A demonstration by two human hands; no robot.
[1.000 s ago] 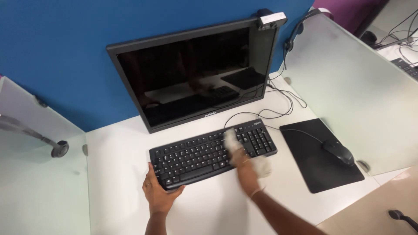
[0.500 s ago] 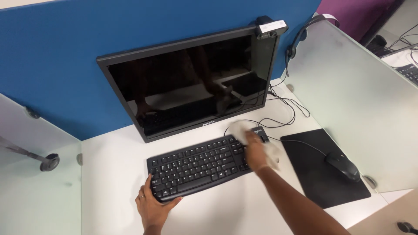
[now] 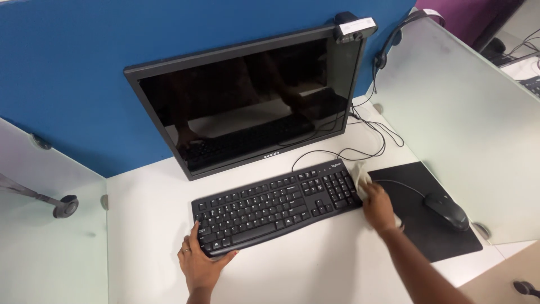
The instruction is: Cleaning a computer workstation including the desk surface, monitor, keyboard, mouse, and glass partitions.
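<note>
A black keyboard (image 3: pixel 275 205) lies at an angle on the white desk (image 3: pixel 152 197). My left hand (image 3: pixel 197 262) grips its near left corner, thumb on the edge keys. My right hand (image 3: pixel 379 207) holds a white cloth (image 3: pixel 360 174) against the keyboard's right end, at the edge of the black mouse pad (image 3: pixel 422 208). Most of the cloth is hidden under my fingers.
A dark monitor (image 3: pixel 247 101) with a webcam (image 3: pixel 353 26) stands behind the keyboard, before a blue partition. A black mouse (image 3: pixel 447 211) sits on the pad, cables (image 3: pixel 360 141) trailing back. A headset (image 3: pixel 394 34) hangs on the frosted glass divider (image 3: pixel 467 112) at right.
My right hand with the cloth swept from the keyboard's middle keys across its upper right corner to its right end. My left hand has stayed on the left corner.
</note>
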